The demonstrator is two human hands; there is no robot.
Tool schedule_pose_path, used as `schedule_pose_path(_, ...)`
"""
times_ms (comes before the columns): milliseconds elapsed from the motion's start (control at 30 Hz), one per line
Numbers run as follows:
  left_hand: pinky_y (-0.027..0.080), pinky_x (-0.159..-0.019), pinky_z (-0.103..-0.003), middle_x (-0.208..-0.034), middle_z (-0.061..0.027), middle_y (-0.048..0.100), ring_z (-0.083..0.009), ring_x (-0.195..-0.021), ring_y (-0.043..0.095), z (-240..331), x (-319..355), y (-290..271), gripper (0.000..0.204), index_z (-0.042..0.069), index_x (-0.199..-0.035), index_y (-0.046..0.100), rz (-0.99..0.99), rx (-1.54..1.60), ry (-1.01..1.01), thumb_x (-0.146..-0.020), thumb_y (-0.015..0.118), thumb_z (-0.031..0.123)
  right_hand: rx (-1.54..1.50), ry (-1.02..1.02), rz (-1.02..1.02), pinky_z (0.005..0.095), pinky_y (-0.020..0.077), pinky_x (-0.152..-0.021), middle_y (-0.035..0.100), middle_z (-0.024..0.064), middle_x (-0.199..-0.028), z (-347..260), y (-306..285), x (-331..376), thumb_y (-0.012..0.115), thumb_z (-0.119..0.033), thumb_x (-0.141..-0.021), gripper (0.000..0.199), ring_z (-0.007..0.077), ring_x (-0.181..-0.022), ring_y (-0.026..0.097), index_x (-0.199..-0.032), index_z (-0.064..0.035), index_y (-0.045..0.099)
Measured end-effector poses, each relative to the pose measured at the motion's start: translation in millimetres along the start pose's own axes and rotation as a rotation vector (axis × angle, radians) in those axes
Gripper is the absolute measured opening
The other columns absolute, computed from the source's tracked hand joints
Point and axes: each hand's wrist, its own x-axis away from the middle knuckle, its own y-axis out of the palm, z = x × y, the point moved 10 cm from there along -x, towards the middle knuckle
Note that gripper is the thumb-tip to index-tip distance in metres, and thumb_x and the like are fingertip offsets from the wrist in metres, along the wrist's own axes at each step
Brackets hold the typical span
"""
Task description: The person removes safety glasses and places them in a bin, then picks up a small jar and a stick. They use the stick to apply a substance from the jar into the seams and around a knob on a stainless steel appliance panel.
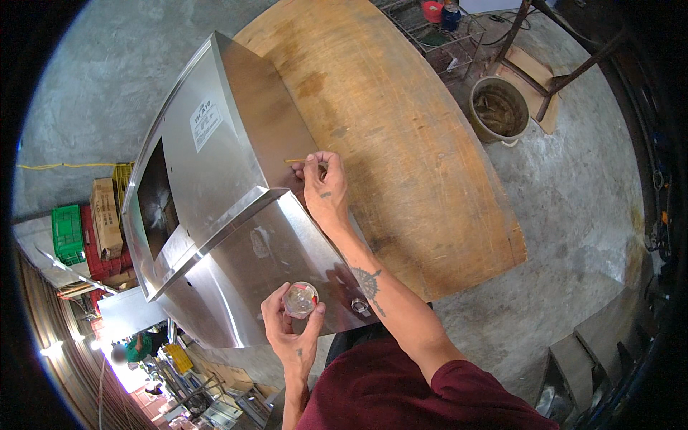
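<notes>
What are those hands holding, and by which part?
The left hand holds a clear cup by its sides; the right hand holds a yellow stick near one end.

Your left hand (294,340) gripped a small, round, clear container (301,299) between thumb and fingers, above the sloping lower panel of a large, shiny, silver sheet-metal housing (204,175). Your right hand (326,188) pinched a thin, straight, yellow stick (295,161) beside the housing's upper side wall; whether its tip touched the metal could not be told. A white, rectangular paper label (206,125) was stuck to the housing, which lay on a broad, stained, light-brown wooden tabletop (430,193). Beyond the tabletop's right edge, a round, grey bucket (499,109) stood on the grey concrete floor (588,193).
</notes>
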Motion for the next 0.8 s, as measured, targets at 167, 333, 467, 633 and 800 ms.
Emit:
schedule_pose_path(167,0.064,-0.114,-0.038,-0.146,-0.0105,0.063,-0.0231,-0.135,0.07,2.9,-0.7,0.9,0.068,0.001,-0.155,0.06,-0.005,0.001,0.0,-0.096,0.094,0.001,-0.061,0.022,0.01,0.0343,0.0635,-0.084,0.075,0.0137,-0.109,-4.4,0.0,1.1,0.062,-0.018,-0.122,0.019,0.0173,-0.097,0.077,-0.123,0.0013,0.059)
schedule_pose_path(333,0.064,-0.113,-0.039,-0.145,-0.0103,0.064,-0.0232,-0.134,0.07,4.3,0.3,1.7,0.068,0.001,-0.154,0.06,0.001,0.011,0.014,-0.096,0.094,0.002,-0.062,0.027,0.012,0.0358,0.0626,-0.083,0.072,0.0136,-0.11,-3.4,0.9,1.0,0.063,-0.017,-0.121,0.019,0.0184,-0.096,0.076,-0.121,0.0016,0.06)
schedule_pose_path(467,0.065,-0.113,-0.038,-0.145,-0.0102,0.064,-0.0232,-0.134,0.07,2.6,0.1,1.3,0.068,0.001,-0.154,0.06,-0.005,-0.005,0.015,-0.096,0.095,0.004,0.003,-0.003,0.02,0.0335,0.064,-0.086,0.078,0.0134,-0.109,3.9,0.5,-2.8,0.061,-0.019,-0.123,0.02,0.0165,-0.098,0.077,-0.125,0.0013,0.059)
schedule_pose_path(633,0.065,-0.112,-0.038,-0.146,-0.0101,0.064,-0.0227,-0.134,0.07,1.3,1.2,0.4,0.069,0.002,-0.155,0.06,0.0,0.009,-0.001,-0.095,0.096,0.006,0.012,-0.022,0.015,0.0319,0.065,-0.088,0.081,0.0135,-0.109,3.5,1.4,-0.7,0.059,-0.019,-0.124,0.021,0.0156,-0.099,0.078,-0.128,0.0012,0.058)
schedule_pose_path(800,0.065,-0.112,-0.037,-0.146,-0.0099,0.064,-0.0225,-0.133,0.07,3.5,-0.1,1.9,0.07,0.001,-0.154,0.06,-0.009,-0.002,0.014,-0.095,0.096,0.006,-0.019,-0.016,0.019,0.0321,0.0646,-0.089,0.081,0.0133,-0.109,7.1,1.6,-3.8,0.059,-0.019,-0.124,0.02,0.0155,-0.099,0.078,-0.127,0.0006,0.058)
